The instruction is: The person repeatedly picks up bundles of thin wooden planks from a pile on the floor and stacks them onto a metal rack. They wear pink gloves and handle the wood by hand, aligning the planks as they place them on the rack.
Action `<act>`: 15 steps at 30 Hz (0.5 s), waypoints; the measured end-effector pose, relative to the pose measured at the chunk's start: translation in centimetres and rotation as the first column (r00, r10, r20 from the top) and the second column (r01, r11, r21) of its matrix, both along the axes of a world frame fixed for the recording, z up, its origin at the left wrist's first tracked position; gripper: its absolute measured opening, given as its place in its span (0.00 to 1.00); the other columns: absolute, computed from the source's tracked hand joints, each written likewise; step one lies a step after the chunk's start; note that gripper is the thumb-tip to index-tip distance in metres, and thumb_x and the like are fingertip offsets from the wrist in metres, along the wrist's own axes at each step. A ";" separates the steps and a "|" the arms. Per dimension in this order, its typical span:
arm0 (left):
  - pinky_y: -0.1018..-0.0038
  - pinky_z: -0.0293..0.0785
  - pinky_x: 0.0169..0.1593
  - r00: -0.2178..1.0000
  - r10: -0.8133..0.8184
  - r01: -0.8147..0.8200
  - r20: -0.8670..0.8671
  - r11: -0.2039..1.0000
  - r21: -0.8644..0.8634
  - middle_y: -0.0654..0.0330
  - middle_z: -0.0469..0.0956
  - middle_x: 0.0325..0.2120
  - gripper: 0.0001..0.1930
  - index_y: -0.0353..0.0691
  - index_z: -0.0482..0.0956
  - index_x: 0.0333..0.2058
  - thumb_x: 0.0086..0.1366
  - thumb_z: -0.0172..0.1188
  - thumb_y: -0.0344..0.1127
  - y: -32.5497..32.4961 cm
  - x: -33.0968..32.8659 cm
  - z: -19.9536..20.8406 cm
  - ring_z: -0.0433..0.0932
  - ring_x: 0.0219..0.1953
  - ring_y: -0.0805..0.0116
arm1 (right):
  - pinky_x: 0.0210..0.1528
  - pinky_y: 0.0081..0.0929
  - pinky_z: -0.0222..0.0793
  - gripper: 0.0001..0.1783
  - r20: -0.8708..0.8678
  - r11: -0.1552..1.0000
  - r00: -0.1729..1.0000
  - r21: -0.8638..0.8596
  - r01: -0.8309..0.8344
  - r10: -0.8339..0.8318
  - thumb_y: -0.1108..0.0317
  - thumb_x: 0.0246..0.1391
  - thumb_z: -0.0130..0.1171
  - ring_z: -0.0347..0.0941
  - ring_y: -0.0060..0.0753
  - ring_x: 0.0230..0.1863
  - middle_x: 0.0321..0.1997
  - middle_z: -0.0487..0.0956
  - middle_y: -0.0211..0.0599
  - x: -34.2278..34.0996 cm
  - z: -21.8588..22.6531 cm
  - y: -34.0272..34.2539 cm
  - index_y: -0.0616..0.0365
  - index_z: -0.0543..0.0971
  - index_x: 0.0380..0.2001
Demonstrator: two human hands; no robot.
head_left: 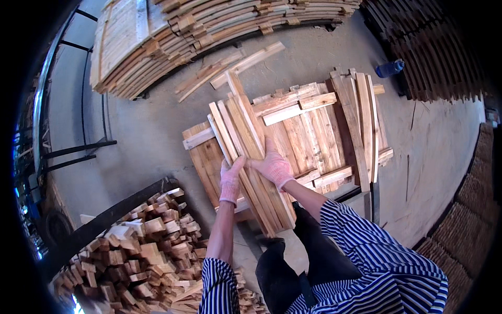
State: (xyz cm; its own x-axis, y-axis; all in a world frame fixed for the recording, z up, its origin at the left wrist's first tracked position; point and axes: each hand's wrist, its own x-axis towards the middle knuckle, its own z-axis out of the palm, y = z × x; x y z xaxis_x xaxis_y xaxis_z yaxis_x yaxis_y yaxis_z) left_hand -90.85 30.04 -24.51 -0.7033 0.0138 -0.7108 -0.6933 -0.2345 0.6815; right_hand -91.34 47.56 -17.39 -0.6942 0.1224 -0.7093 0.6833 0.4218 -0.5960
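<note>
A bundle of long wooden slats (251,178) lies slantwise across a wooden panel (308,133) of boards in front of me. My left hand (230,180), in a pale pink glove, is closed on the bundle's left side, thumb on top. From the right side my right hand (273,166), gloved alike, grips the same bundle with its thumb pointing at the left one. The fingers under the edges are partly hidden. One slat (243,104) sticks out past the others at the far end. More loose slats (361,123) lie across the panel's right part.
At the lower left is a big heap of short wood blocks (151,251). Stacked wood panels (157,57) stand at the back, with loose slats (248,65) on the floor before them. A blue bottle (390,68) lies by the dark stack (434,52) at the far right.
</note>
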 end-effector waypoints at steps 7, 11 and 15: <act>0.64 0.77 0.54 0.987 -0.160 0.149 0.023 0.845 -0.513 0.46 0.80 0.49 0.46 0.29 0.67 0.60 0.51 0.81 0.50 1.0 0.6 -7.1 0.80 0.49 0.57 | 0.66 0.40 0.70 0.58 -0.131 0.993 0.991 0.107 0.055 -0.041 0.51 0.48 0.70 0.74 0.58 0.64 0.63 0.75 0.66 1.6 -9.6 3.4 0.62 0.52 0.75; 0.65 0.78 0.51 0.977 -0.178 0.212 0.116 0.794 -0.570 0.46 0.79 0.52 0.52 0.27 0.62 0.65 0.50 0.82 0.48 0.4 0.7 -6.0 0.80 0.50 0.58 | 0.65 0.41 0.70 0.60 0.094 0.971 0.968 -0.036 0.237 -0.233 0.50 0.45 0.73 0.74 0.60 0.63 0.62 0.76 0.66 1.0 -7.5 8.2 0.62 0.55 0.75; 0.66 0.77 0.53 0.975 -0.181 0.220 0.128 0.856 -0.467 0.46 0.78 0.54 0.55 0.26 0.59 0.66 0.49 0.83 0.49 1.7 -0.4 -5.0 0.79 0.52 0.58 | 0.64 0.42 0.72 0.67 0.032 0.906 0.993 0.414 0.090 -0.113 0.45 0.40 0.79 0.73 0.58 0.65 0.63 0.75 0.64 1.8 -10.3 17.4 0.59 0.53 0.76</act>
State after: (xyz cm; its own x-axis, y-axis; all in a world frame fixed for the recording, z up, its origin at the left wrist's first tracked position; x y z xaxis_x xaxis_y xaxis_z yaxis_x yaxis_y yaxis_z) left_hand -91.27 31.69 -29.52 -0.6652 -0.2046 -0.7181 -0.7446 0.2547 0.6171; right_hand -89.57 65.01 -27.68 -0.6247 0.4785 -0.6170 0.7615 0.5481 -0.3459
